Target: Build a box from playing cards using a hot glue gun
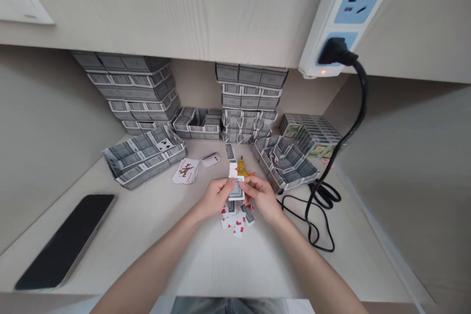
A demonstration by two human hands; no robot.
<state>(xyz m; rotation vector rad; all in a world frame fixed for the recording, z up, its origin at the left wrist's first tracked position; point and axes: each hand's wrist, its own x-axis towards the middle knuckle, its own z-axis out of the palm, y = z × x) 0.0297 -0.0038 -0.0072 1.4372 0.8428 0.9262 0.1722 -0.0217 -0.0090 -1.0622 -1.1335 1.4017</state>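
A playing card (236, 189) with a grey patterned back is pinched between my left hand (218, 194) and my right hand (262, 197), over the middle of the desk. Both sets of fingers are closed on its edges. Below it lies a small heap of cards (235, 222), some face up with red hearts, some back up. Just beyond my hands, a yellow tool (241, 167) with an orange part shows partly; it looks like a glue gun. A white card piece (233, 170) with a red mark sits beside it.
Stacked structures made of cards (140, 93) (252, 98) stand at the back. Open card boxes flank the middle, one left (147, 157), one right (285, 162). A joker-topped pile (186, 170) lies left. A black phone-like slab (66, 240), a black cable (362, 103) and a power strip (346, 14) are around.
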